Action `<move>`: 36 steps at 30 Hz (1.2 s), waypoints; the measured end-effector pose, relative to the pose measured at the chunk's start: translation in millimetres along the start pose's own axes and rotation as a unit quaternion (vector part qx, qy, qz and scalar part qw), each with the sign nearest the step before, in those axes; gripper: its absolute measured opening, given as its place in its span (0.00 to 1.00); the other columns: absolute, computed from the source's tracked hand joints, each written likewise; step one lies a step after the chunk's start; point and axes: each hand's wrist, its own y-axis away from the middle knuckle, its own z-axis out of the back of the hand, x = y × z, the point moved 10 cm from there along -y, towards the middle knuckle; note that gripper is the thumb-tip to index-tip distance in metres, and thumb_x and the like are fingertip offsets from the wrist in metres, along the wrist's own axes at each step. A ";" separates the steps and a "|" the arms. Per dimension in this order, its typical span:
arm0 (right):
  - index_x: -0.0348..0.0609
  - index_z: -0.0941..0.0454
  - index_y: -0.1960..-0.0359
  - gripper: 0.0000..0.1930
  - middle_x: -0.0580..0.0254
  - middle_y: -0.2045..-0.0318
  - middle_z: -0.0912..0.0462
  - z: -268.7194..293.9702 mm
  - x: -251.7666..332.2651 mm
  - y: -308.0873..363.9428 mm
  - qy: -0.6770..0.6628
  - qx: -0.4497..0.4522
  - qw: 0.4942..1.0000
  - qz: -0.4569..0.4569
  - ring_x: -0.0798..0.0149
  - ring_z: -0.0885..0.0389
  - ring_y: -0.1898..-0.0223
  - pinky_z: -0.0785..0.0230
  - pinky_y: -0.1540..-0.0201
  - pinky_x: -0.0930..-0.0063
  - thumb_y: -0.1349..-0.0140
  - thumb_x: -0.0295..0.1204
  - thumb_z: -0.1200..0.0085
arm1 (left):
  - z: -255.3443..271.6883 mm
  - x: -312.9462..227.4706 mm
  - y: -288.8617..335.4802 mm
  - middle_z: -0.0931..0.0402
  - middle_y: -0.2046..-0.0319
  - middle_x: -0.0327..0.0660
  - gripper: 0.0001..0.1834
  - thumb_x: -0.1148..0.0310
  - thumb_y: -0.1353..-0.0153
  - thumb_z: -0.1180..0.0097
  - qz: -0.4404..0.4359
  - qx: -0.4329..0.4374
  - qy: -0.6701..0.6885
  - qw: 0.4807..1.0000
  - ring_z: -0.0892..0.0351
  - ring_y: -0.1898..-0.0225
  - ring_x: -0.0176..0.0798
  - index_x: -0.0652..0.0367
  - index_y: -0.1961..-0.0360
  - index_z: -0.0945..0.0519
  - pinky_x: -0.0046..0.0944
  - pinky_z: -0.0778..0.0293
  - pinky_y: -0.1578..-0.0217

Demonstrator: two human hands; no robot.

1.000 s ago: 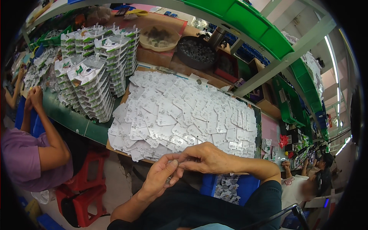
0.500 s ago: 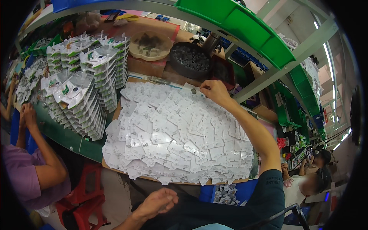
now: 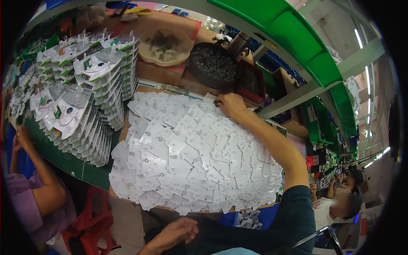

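At the far edge of a board covered with flat white plastic pieces (image 3: 195,157), my right hand (image 3: 232,106) is closed, its fingertips on a small dark round piece (image 3: 217,102). That piece is largely covered by the fingers. The white pieces overlap in a thick layer, and many have little clear round or oval spots. My left hand (image 3: 177,231) hovers over my lap, off the near edge of the board. Its fingers are loosely stretched, and nothing shows in them.
Stacked white-and-green plastic housings (image 3: 72,110) stand to the left. Behind the board are a cream tray (image 3: 146,51), a black bowl of dark parts (image 3: 212,66) and a red box (image 3: 255,85). A green shelf bin (image 3: 276,32) hangs above. A co-worker (image 3: 38,191) sits at left.
My right hand has come down onto the small dark piece, which lay bare beside the fingers before. The left hand has dropped slightly and its fingers have straightened. The view has shifted a little.
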 end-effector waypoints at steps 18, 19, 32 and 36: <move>0.38 0.16 0.67 0.09 0.45 0.74 0.17 44.2 -1.4 15.4 -0.039 -0.041 0.996 -0.062 0.47 0.17 0.70 0.26 0.62 0.58 0.44 0.31 0.41 | 3.4 11.8 3.1 0.23 0.58 0.49 0.19 0.68 0.32 0.48 0.037 -0.009 -0.093 0.995 0.32 0.76 0.26 0.68 0.46 0.33 0.21 0.44 0.84; 0.38 0.16 0.68 0.09 0.45 0.74 0.17 54.3 0.3 21.7 -0.058 -0.055 0.995 -0.063 0.46 0.17 0.69 0.26 0.62 0.57 0.44 0.32 0.41 | 6.0 12.2 2.2 0.23 0.59 0.49 0.19 0.67 0.33 0.47 0.028 -0.017 -0.083 0.996 0.32 0.75 0.27 0.68 0.46 0.33 0.21 0.43 0.84; 0.39 0.17 0.67 0.07 0.55 0.68 0.16 118.2 90.6 99.5 -0.186 -0.104 0.974 0.079 0.52 0.18 0.68 0.26 0.64 0.62 0.44 0.28 0.42 | 3.9 21.1 1.2 0.24 0.60 0.48 0.12 0.73 0.29 0.56 -0.011 -0.023 -0.080 0.997 0.31 0.75 0.27 0.69 0.48 0.30 0.20 0.42 0.85; 0.39 0.17 0.67 0.07 0.57 0.68 0.17 112.9 98.6 95.4 -0.158 -0.097 0.978 0.096 0.52 0.18 0.67 0.27 0.64 0.62 0.44 0.28 0.42 | -2.1 16.3 6.7 0.23 0.59 0.45 0.13 0.72 0.29 0.55 -0.028 -0.007 -0.078 0.997 0.32 0.76 0.25 0.68 0.47 0.28 0.19 0.42 0.85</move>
